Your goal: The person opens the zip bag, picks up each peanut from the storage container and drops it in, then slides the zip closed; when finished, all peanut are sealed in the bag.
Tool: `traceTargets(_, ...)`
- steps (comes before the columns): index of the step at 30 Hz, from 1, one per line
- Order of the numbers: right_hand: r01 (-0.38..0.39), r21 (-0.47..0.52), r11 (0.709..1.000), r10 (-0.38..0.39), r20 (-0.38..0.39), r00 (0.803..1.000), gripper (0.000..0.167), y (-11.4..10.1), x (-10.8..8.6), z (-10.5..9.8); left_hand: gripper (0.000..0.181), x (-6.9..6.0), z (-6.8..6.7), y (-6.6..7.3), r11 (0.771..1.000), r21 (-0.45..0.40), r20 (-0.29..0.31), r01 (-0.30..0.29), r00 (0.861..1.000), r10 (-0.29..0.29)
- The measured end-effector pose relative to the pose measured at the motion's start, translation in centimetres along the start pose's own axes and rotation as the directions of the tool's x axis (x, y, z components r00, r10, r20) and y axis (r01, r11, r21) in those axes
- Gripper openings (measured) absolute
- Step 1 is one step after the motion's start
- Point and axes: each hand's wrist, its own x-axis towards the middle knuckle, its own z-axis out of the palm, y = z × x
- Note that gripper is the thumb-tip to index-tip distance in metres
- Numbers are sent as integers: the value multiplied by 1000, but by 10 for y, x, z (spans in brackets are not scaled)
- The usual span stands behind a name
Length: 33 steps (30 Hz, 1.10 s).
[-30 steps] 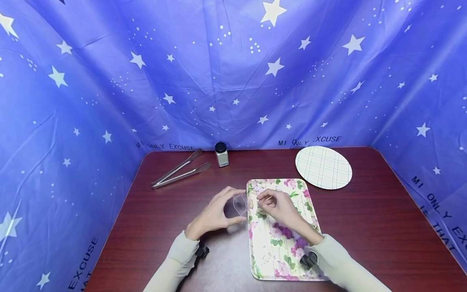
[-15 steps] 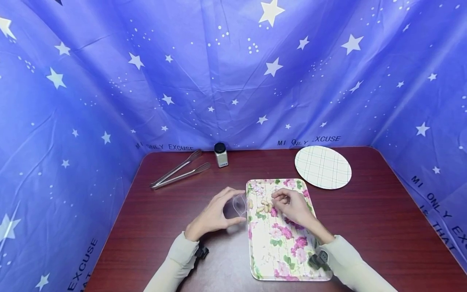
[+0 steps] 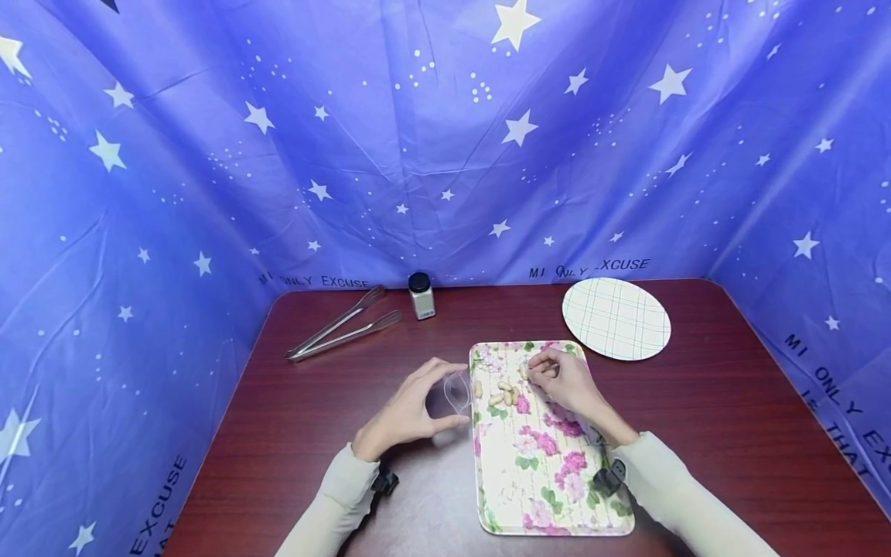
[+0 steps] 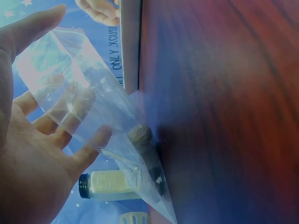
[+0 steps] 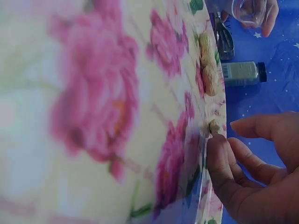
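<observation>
My left hand [image 3: 407, 406] holds a clear plastic bag [image 3: 457, 391] beside the tray's left edge, thumb and fingers spread around its gaping mouth. In the left wrist view a brownish lump [image 4: 140, 135] and something darker show low in the bag. Over the upper part of the floral tray [image 3: 515, 495] is my right hand [image 3: 567, 383], its fingertips at a single peanut [image 5: 214, 126]. Thumb and index finger stand apart there in the right wrist view. Several peanuts [image 3: 506, 394] lie in a small group to the left, and another peanut [image 3: 478, 389] rests at the tray's left rim.
Metal tongs [image 3: 344, 329] lie spread at the table's back left. A black-capped jar [image 3: 421, 298] stands near the back edge. An oval checked plate [image 3: 617, 319] lies at the back right. Star-patterned blue cloth [image 3: 445, 155] encloses the reddish-brown table [image 3: 738, 433].
My right hand has moved right, away from the bag's side and past the peanut group, uncovering the peanuts. My left hand and the bag have stayed nearly still.
</observation>
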Motion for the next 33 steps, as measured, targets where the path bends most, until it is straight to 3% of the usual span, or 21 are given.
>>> traceTargets(8, 72, -80, 994, -74, -20, 997, 17, 0, 9, 8, 81, 0, -1, 1, 1000, -12, 3, 4, 1000, -4)
traceTargets(21, 137, -162, 977, -141, -9, 990, 8, -4, 11, 16, 81, 0, -2, 1, 1000, -21, 6, 7, 1000, -7)
traceTargets(33, 149, -137, 979, -155, -29, 988, 8, -1, 4, 18, 81, 0, -1, -1, 1000, -23, 3, 1, 1000, -1)
